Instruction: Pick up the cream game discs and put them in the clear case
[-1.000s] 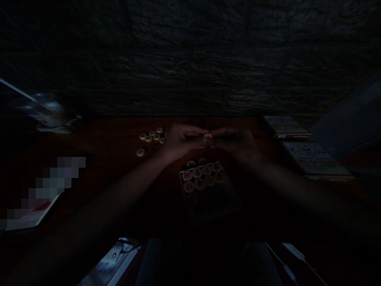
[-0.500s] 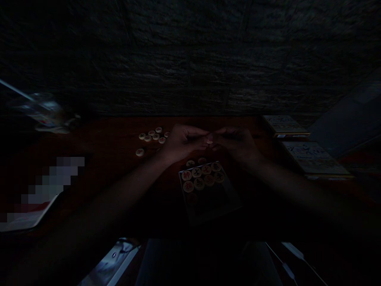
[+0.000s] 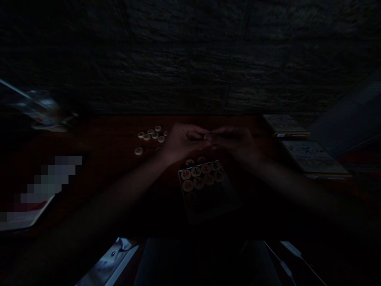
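Observation:
My left hand (image 3: 181, 142) and my right hand (image 3: 238, 142) meet fingertip to fingertip over the middle of the table. Both are closed in a pinch around one Chinese chess piece, which the fingers now almost wholly cover. Below them lies a shallow square box (image 3: 212, 216) with two rows of round wooden pieces, red and black characters facing up, and one dim piece (image 3: 191, 197) starting a third row. Two loose pieces (image 3: 189, 162) sit just beyond the box's far edge. Several more pieces (image 3: 155, 136) are scattered left of my left hand, some partly hidden behind it.
Two flat printed boxes (image 3: 315, 157) lie at the right of the dark wooden table (image 3: 107, 139). A clear cup with a straw (image 3: 44, 113) stands back left, near a blurred-out flat object (image 3: 44, 194). A stone wall (image 3: 190, 59) rises behind. White cables (image 3: 293, 250) show below right.
The fingers have closed further over the piece, whose red-marked face showed before and is now covered. The view has shifted slightly; the other pieces stay put.

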{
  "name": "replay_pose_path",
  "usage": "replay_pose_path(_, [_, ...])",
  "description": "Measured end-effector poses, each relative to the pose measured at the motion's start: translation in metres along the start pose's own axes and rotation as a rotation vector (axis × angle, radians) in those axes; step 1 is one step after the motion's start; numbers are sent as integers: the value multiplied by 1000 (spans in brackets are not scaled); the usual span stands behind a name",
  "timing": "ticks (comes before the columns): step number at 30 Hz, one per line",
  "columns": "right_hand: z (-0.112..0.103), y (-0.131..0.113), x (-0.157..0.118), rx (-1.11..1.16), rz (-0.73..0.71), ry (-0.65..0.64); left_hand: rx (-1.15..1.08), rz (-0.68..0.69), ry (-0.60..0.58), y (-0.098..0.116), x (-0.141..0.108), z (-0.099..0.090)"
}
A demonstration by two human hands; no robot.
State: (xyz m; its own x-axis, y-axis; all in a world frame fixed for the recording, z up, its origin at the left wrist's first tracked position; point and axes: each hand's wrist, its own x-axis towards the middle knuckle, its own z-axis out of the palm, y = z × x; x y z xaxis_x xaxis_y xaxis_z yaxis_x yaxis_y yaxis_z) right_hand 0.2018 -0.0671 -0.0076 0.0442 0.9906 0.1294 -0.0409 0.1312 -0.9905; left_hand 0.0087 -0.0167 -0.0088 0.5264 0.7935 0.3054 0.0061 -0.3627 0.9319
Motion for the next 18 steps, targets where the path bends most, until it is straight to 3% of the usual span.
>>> replay_pose_path(7, [-4,1,1,33,-62,-42,-176,-121,-7,3,-1,-5])
replay_pose_path(18, [-4,-2,-1,42,-77,-73,-237,-151,-2,9,-2,-6])
